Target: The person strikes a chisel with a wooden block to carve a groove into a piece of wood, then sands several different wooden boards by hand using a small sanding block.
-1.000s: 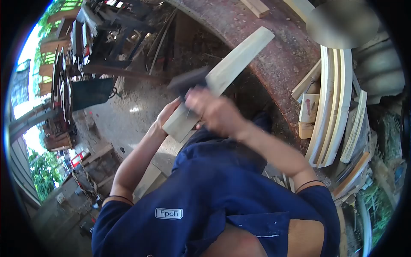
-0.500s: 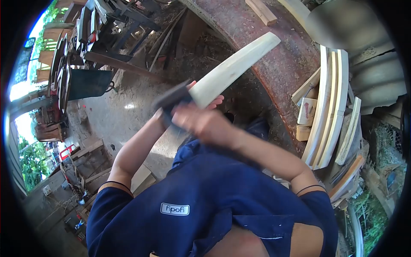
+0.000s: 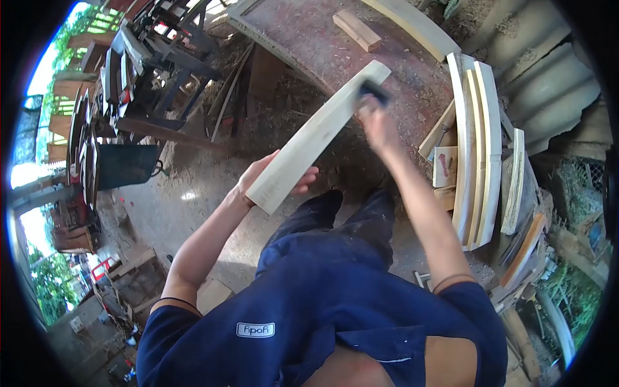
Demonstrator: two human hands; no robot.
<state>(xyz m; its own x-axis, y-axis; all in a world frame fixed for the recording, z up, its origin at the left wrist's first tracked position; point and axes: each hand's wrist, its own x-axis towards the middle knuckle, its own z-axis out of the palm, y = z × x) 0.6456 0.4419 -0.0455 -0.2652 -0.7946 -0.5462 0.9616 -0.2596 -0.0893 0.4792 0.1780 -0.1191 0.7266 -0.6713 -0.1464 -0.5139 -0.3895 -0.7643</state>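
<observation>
A long, slightly curved pale wooden board (image 3: pixel 309 143) slants up and to the right in front of me. My left hand (image 3: pixel 256 174) grips it from beneath near its lower end, with the fingertips showing past the right edge. My right hand (image 3: pixel 379 129) is closed around a dark block (image 3: pixel 375 92), which looks like a sanding block and is blurred by motion. The block lies over the board's upper right edge, close to the far end.
A worktable (image 3: pixel 293 29) with a reddish top carries a short wood block (image 3: pixel 357 30) and scattered shavings. Curved wooden pieces (image 3: pixel 478 155) stand stacked at the right, beside corrugated sheets (image 3: pixel 548 61). Dark timber and frames (image 3: pixel 171 74) crowd the upper left.
My right hand has swept the dark block from the board's lower end to its upper end. The board has shifted down and left and looks more steeply angled.
</observation>
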